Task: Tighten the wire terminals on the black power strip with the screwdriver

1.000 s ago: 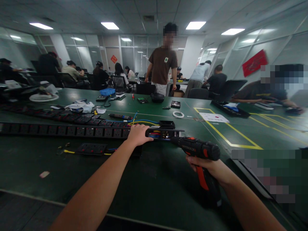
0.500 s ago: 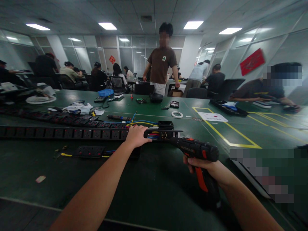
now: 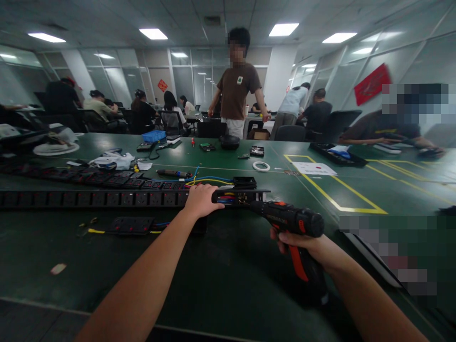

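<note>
A long black power strip with a row of sockets lies across the table. My left hand is closed over it near its right end. To the right of that hand the strip's casing is open, and coloured wires show inside. My right hand grips a black and orange cordless drill by its handle. The drill points left, its tip at the open end of the strip; the exact contact point is too small to make out. A loose socket module with yellow and blue wires lies in front of the strip.
More socket strips and a screwdriver-like tool lie behind. A white ring, a blue basket and a black tray stand farther back on the green table. A person in a brown shirt stands across the table.
The camera view has shifted slightly. Both hands keep their hold on the strip and the drill. The standing person across the table has turned and moved the arms a little.
</note>
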`<move>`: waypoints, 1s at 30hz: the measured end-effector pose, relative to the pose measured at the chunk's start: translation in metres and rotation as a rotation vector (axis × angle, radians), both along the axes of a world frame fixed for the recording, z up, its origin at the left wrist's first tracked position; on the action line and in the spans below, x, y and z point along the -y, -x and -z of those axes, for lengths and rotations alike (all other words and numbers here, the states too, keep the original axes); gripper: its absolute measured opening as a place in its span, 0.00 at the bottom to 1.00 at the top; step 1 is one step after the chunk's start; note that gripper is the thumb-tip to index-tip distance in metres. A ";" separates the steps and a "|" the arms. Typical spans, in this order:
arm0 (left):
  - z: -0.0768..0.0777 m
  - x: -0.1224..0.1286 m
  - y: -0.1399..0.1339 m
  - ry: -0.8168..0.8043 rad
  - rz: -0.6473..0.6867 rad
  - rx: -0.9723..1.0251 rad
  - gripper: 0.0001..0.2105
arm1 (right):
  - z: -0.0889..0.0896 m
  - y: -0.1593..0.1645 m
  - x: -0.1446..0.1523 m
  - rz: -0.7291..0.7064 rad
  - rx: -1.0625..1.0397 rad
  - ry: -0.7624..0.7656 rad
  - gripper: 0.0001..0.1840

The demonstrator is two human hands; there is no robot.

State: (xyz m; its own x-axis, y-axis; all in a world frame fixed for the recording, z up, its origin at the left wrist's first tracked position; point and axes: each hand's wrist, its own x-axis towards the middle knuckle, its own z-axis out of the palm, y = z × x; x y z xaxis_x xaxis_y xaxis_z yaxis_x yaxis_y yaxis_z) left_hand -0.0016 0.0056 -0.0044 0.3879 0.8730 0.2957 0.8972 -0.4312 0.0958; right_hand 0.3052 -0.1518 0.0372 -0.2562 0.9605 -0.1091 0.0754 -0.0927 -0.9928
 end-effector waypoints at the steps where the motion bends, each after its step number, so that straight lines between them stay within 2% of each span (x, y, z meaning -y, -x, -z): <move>1: -0.001 0.001 0.000 0.000 -0.002 0.000 0.33 | -0.001 0.001 0.001 0.005 0.006 -0.004 0.22; 13: -0.002 0.001 -0.001 0.005 -0.013 -0.013 0.33 | 0.003 -0.002 0.001 0.037 -0.002 0.007 0.23; 25: -0.003 0.002 -0.002 0.013 -0.020 -0.011 0.33 | 0.006 -0.004 -0.002 0.041 0.000 0.039 0.29; 30: -0.001 0.001 -0.002 0.010 -0.020 -0.011 0.34 | 0.010 -0.006 -0.004 0.038 0.039 0.025 0.25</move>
State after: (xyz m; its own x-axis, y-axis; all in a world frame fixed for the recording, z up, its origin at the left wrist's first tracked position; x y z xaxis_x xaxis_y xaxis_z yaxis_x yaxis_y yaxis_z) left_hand 0.0000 0.0048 -0.0032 0.3739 0.8832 0.2831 0.9064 -0.4126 0.0901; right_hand 0.3115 -0.1475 0.0269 -0.2148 0.9663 -0.1418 0.1096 -0.1204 -0.9867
